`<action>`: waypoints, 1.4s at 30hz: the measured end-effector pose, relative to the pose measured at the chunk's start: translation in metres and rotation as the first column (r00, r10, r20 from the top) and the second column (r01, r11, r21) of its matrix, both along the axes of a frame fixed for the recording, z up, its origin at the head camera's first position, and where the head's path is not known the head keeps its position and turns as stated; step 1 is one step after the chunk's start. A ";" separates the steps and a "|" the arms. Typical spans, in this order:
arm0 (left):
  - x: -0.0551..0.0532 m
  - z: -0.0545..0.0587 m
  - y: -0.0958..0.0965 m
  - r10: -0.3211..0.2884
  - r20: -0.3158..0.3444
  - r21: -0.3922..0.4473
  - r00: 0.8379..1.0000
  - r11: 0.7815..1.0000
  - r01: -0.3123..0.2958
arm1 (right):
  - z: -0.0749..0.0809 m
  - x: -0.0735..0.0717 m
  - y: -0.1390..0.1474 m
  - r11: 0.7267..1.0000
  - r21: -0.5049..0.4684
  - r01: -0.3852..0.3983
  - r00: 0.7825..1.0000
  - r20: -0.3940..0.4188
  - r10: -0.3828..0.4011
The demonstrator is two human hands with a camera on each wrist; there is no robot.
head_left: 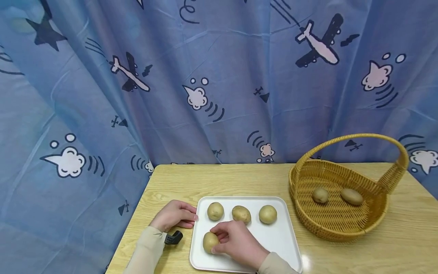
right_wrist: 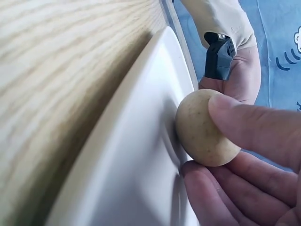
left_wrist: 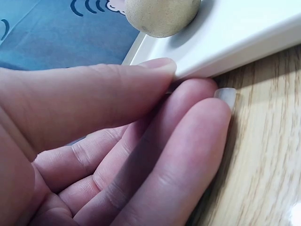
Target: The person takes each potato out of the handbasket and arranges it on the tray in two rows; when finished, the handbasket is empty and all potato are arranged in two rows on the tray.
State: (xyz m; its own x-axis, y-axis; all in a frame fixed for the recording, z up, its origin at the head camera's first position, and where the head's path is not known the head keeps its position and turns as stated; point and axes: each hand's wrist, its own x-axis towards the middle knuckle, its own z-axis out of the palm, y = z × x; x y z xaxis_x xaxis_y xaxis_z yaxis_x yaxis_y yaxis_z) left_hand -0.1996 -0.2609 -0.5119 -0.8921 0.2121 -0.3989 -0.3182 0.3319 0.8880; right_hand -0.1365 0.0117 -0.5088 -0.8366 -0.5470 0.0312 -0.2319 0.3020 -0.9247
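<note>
My right hand [head_left: 238, 242] holds a potato [head_left: 209, 242] between thumb and fingers at the near left of a white tray [head_left: 270, 249]. In the right wrist view, the thumb lies on one side of that potato [right_wrist: 202, 127] and the fingers on the other, close to the tray surface. At the tray's left edge, my left hand [head_left: 175, 215] pinches the rim, thumb above and fingertips against its side. Along the tray's far half sit three more potatoes: a left one [head_left: 215, 211], a middle one [head_left: 241, 214] and a right one [head_left: 268, 214].
To the right of the tray stands a wicker basket [head_left: 342, 233] with a tall arched handle [head_left: 356, 136]. Inside it lie a roundish potato [head_left: 320, 195] and a longer one [head_left: 351, 196]. A blue patterned curtain [head_left: 232, 129] hangs behind the wooden table [head_left: 239, 177].
</note>
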 end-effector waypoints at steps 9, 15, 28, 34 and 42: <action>0.000 0.001 -0.002 -0.004 0.001 0.002 1.000 1.000 0.004 | 0.002 0.002 -0.005 1.000 0.006 0.008 1.000 0.005 -0.008; -0.001 0.000 -0.003 -0.012 -0.003 0.004 1.000 1.000 0.012 | 0.004 0.002 -0.002 0.999 0.042 0.016 1.000 -0.007 -0.015; -0.001 -0.002 -0.001 -0.023 0.010 0.008 1.000 1.000 0.023 | 0.027 0.012 0.035 0.994 0.100 0.033 0.996 -0.092 -0.024; -0.002 -0.002 0.002 -0.027 -0.006 0.007 1.000 1.000 0.027 | 0.051 0.019 0.105 0.987 0.136 0.085 0.978 -0.202 -0.056; 0.003 -0.001 0.001 -0.028 0.009 -0.005 1.000 1.000 0.028 | 0.078 0.021 0.225 0.904 0.235 0.358 0.889 -0.382 -0.253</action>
